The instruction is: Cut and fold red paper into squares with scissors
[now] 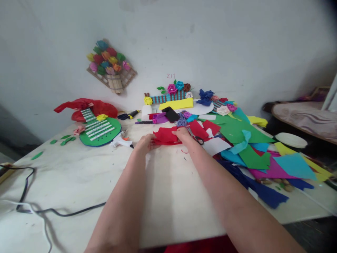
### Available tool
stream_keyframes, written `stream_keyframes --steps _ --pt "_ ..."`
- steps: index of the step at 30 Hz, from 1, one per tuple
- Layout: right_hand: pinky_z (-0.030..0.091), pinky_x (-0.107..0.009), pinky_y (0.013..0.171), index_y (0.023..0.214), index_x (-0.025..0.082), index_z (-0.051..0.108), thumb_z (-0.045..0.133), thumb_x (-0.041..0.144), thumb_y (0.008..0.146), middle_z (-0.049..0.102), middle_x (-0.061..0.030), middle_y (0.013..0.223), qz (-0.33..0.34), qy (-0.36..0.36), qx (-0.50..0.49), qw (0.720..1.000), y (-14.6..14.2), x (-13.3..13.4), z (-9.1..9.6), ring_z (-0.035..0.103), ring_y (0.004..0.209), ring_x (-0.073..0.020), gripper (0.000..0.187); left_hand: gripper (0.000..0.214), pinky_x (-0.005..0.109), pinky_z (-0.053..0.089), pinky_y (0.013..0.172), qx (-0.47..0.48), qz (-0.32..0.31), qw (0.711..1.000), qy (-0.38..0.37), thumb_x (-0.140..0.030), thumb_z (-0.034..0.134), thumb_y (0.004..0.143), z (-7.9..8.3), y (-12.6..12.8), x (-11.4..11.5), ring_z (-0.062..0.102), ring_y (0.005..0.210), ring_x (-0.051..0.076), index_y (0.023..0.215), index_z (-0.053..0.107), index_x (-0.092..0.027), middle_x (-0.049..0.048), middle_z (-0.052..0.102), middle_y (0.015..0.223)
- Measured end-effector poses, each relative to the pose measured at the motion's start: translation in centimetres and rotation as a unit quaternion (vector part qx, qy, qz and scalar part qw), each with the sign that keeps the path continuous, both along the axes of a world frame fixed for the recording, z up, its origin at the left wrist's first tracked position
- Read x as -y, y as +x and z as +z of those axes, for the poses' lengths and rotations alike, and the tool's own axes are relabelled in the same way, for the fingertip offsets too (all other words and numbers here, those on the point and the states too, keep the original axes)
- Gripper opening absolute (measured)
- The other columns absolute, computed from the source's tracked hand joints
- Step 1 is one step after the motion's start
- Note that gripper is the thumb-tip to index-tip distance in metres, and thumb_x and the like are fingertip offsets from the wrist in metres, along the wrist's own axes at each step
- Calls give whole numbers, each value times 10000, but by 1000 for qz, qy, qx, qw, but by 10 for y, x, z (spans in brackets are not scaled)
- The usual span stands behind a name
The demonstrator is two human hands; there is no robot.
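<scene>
A piece of red crepe paper (165, 136) lies stretched between my two hands, just above or on the middle of the table. My left hand (146, 142) has its fingers closed on the paper's left end. At the other end, my right hand (182, 133) pinches the upper right part of the sheet. Scissors (199, 140) with dark handles rest just right of my right hand, by more red paper (198, 130). Left of my left hand sits a white glue gun (121, 141).
A green round board (113, 123) with white strips lies at the left. Colored paper sheets (237, 131) cover the right side. A black phone (171, 115) and a yellow paper roll (176, 104) are behind my hands. A black cable (76, 209) crosses the front left.
</scene>
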State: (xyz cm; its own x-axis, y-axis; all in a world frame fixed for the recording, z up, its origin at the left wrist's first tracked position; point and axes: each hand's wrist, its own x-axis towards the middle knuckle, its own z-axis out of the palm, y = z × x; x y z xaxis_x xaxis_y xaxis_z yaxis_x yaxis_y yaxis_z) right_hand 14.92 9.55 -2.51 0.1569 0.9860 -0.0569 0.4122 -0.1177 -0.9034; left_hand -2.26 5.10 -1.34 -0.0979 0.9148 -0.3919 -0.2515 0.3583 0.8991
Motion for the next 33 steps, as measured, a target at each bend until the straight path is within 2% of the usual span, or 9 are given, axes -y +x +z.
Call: stream_keyframes --steps 3,7,11,13,18,24,27,33 --pt "509 -258 467 748 146 606 635 173 703 618 -39 676 -15 -2 -28 999 -3 -3 -4 614 558 -167 60 204 325 552 706 13 -3 1000 -3 31 523 659 -2 -3 0 658 765 232 796 600 -100 123 666 741" --pt "526 -233 430 838 145 585 598 148 744 612 -48 794 -30 1 -112 993 -3 -3 -2 578 536 -118 95 305 322 553 747 42 -27 999 -3 115 477 668 -2 -7 2 656 809 223 878 602 -67 137 675 834" --pt "521 -208 403 806 153 540 602 114 743 583 -23 761 -48 9 -186 981 2 0 5 558 547 -103 97 301 338 552 785 58 -37 998 -2 131 498 665 -1 -8 5 655 838 240 905 609 -13 177 661 879" --pt "506 -196 388 761 157 516 588 107 760 563 1 675 -31 6 -228 973 5 2 9 554 514 -97 88 325 339 547 802 63 -40 997 -1 146 462 667 0 -8 7 652 856 243 916 609 -5 184 659 891" --pt "463 -178 358 733 138 519 554 104 798 579 9 594 74 -9 -318 945 9 6 12 567 454 -96 81 397 348 539 808 67 -38 997 -7 158 387 662 1 -9 7 652 860 245 968 587 3 182 664 870" --pt "467 -208 362 653 150 495 590 86 755 533 44 497 59 -20 -196 979 3 5 2 507 390 -90 153 417 333 537 805 81 -68 994 -1 151 353 642 -3 -14 4 653 859 241 944 604 8 181 671 854" --pt "460 -211 366 640 160 486 591 92 749 511 55 485 62 -20 -162 985 1 3 -3 482 385 -85 166 416 324 538 795 80 -73 994 0 132 370 637 -4 -15 2 658 838 229 946 610 -7 168 676 830" --pt "468 -216 387 645 162 503 599 109 736 499 59 486 60 -6 -139 988 1 3 -6 470 396 -83 142 288 381 552 715 99 -61 993 -28 -63 382 752 1 -13 0 664 750 253 956 580 -20 186 661 762"
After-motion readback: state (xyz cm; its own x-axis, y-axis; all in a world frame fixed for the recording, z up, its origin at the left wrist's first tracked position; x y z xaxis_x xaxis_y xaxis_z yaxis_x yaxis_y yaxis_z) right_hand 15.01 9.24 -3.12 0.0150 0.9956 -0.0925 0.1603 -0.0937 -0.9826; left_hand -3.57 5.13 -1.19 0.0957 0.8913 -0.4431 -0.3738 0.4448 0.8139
